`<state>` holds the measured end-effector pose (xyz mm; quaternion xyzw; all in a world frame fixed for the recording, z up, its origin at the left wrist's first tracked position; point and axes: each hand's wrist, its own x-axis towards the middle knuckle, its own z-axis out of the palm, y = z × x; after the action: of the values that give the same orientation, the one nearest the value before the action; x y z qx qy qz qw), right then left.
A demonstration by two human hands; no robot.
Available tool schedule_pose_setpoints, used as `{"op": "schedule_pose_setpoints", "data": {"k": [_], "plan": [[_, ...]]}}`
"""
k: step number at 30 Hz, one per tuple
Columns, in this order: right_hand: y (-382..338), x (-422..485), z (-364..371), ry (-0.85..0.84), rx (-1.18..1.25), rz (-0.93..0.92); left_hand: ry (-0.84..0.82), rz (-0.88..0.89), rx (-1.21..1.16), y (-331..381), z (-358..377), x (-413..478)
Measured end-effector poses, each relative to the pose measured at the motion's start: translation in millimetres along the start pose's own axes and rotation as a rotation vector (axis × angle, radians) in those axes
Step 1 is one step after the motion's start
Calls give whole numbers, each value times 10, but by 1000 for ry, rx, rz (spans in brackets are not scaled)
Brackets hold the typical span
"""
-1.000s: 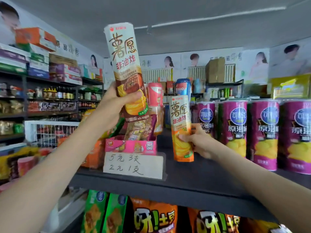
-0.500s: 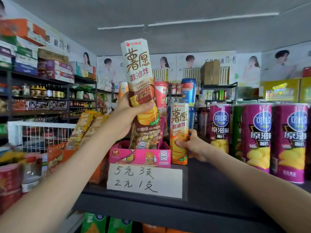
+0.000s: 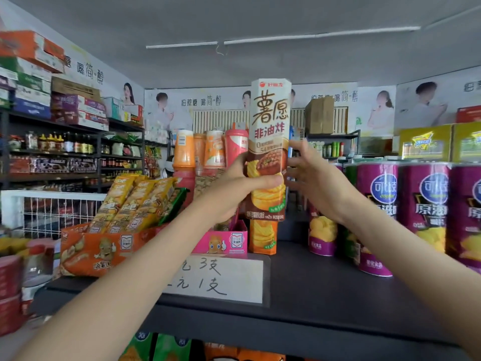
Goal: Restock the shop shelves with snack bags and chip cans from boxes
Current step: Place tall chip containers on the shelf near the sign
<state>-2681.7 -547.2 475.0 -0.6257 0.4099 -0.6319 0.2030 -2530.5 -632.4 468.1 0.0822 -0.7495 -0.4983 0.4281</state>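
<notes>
Dark shelf (image 3: 325, 295): left hand (image 3: 230, 195) grips chip can (image 3: 270, 142) upright; right hand (image 3: 320, 183) loose-fingered just beside.

Orange chip carton (image 3: 263, 238): upper part hidden behind the brown chip carton (image 3: 270, 152).
Price sign (image 3: 234, 280): left characters covered by the left forearm (image 3: 130, 282).
Right hand (image 3: 315, 183): blurred; whether it touches the brown chip carton cannot be told.
Rightmost purple chip can (image 3: 466, 217): cut by the right edge.
Lower-shelf snack bags (image 3: 166, 347): only the tops show.
</notes>
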Motion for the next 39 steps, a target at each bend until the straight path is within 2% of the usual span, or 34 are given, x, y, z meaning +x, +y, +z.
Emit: {"op": "schedule_pose_setpoints", "data": {"k": [2, 3, 7, 11, 14, 18, 27, 36, 39], "plan": [[-114, -90, -6, -105, -49, 35, -35, -16, 38, -18, 91, 1], [-122, -116, -38, -98, -53, 60, -55, -22, 70, -19, 123, 4], [-24, -207, -197, -24, -102, 129, -112, -83, 287, -15, 141, 12], [246, -291, -335, 92, -154, 212, -50, -78, 440, 12, 31, -63], [543, -305, -373, 117, -200, 325, -22, -45, 622, -29, -56, -106], [838, -186, -412, 187, -239, 388, 9, -17, 830, -112, -161, -114], [1015, -96, -341, 327, -350, 397, 80, 148, 1041, -64, -138, 318], [1053, -56, -220, 352, -409, 388, -22, -14, 1170, -118, -66, 847], [1062, -137, -166, 371, -540, 298, -63, -3, 1151, -192, -64, 935]]}}
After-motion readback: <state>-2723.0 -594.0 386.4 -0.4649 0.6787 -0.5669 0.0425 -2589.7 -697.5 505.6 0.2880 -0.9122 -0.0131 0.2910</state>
